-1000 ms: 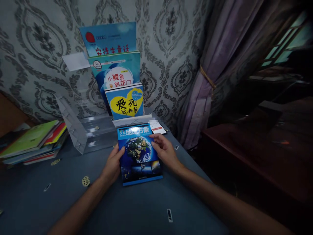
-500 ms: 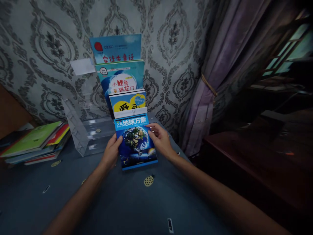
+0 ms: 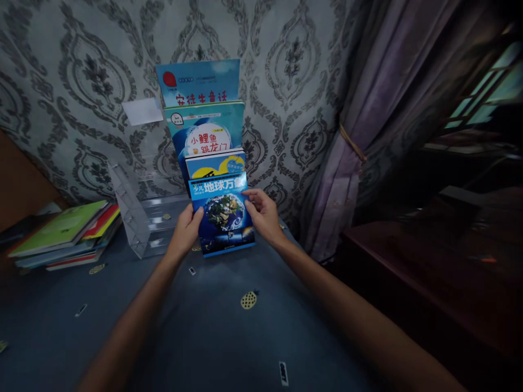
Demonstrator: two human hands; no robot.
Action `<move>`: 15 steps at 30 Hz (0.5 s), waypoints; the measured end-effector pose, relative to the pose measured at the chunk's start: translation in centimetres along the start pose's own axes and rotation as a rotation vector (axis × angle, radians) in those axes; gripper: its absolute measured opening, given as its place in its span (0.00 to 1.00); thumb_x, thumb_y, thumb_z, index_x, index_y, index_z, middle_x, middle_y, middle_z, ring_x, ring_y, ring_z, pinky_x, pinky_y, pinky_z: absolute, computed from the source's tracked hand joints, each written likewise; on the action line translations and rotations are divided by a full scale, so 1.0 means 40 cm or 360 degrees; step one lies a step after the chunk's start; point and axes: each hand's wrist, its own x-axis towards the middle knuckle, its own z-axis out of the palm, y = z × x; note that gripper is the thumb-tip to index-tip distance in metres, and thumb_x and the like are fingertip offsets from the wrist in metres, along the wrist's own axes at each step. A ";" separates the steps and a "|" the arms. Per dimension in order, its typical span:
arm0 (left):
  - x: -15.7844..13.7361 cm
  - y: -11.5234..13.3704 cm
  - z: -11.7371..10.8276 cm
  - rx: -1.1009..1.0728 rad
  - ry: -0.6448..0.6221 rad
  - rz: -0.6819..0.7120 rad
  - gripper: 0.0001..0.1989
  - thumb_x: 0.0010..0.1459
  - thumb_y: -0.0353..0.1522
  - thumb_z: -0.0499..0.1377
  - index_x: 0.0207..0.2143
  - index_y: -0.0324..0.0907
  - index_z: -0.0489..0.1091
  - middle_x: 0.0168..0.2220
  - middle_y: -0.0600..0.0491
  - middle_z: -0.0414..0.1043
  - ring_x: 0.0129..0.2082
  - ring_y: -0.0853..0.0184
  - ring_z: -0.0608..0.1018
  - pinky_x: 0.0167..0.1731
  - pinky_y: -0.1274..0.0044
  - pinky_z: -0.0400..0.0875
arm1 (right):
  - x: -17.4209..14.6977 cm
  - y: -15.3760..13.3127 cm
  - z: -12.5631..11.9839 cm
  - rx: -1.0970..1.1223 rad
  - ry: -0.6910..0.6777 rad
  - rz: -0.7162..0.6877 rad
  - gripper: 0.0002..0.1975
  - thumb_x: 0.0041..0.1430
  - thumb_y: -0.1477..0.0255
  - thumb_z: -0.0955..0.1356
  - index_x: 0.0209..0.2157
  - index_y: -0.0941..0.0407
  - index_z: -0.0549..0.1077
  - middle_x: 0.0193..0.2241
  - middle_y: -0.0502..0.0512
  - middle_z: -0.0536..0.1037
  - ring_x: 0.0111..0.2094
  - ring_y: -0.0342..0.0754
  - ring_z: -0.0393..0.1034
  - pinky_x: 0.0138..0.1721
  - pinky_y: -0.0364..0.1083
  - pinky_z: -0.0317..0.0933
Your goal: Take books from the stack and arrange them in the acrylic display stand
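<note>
A blue book with a globe on its cover [image 3: 224, 218] is held upright, leaning back a little, between my two hands. My left hand [image 3: 187, 228] grips its left edge, thumb on the front cover. On the right edge, my right hand [image 3: 263, 214] pinches it near the upper half. Right behind it a blue and yellow book [image 3: 216, 163] shows only its upper part. Farther back and higher stand a teal book with a white circle [image 3: 208, 130] and a light blue book [image 3: 200, 81]. They rise in steps at the right side of a clear tiered rack [image 3: 134, 218].
Left of the rack lies a pile of books [image 3: 65, 234]. A white card [image 3: 143, 111] tops the rack's back. Patterned wallpaper [image 3: 286, 65] is behind, with a tied purple curtain [image 3: 339, 174] and a dark red surface [image 3: 388, 272] at right. A blue cloth [image 3: 196, 332] covers the table.
Both hands have raised the globe book and moved it back toward the rack. It now stands more upright and covers more of the blue and yellow book. The view has shifted slightly.
</note>
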 end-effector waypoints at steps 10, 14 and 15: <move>0.041 0.053 -0.016 0.0983 0.0227 0.0546 0.13 0.65 0.37 0.56 0.28 0.43 0.66 0.23 0.56 0.62 0.25 0.67 0.68 0.32 0.75 0.62 | 0.069 -0.014 0.027 -0.0080 0.0153 -0.0200 0.12 0.59 0.77 0.63 0.44 0.52 0.68 0.33 0.49 0.69 0.35 0.44 0.66 0.38 0.45 0.64; 0.043 0.062 -0.015 0.0910 0.0206 0.0578 0.13 0.67 0.40 0.55 0.30 0.43 0.64 0.24 0.57 0.61 0.23 0.70 0.68 0.27 0.77 0.64 | 0.070 -0.009 0.036 -0.0089 0.0176 -0.0303 0.12 0.59 0.78 0.62 0.44 0.52 0.67 0.36 0.50 0.71 0.37 0.45 0.68 0.41 0.47 0.65; 0.043 0.064 -0.013 0.0873 0.0212 0.0593 0.14 0.67 0.41 0.55 0.31 0.43 0.65 0.24 0.58 0.61 0.23 0.71 0.69 0.26 0.78 0.65 | 0.070 -0.008 0.037 -0.0088 0.0181 -0.0309 0.12 0.60 0.78 0.62 0.44 0.52 0.66 0.36 0.50 0.71 0.37 0.45 0.68 0.40 0.47 0.66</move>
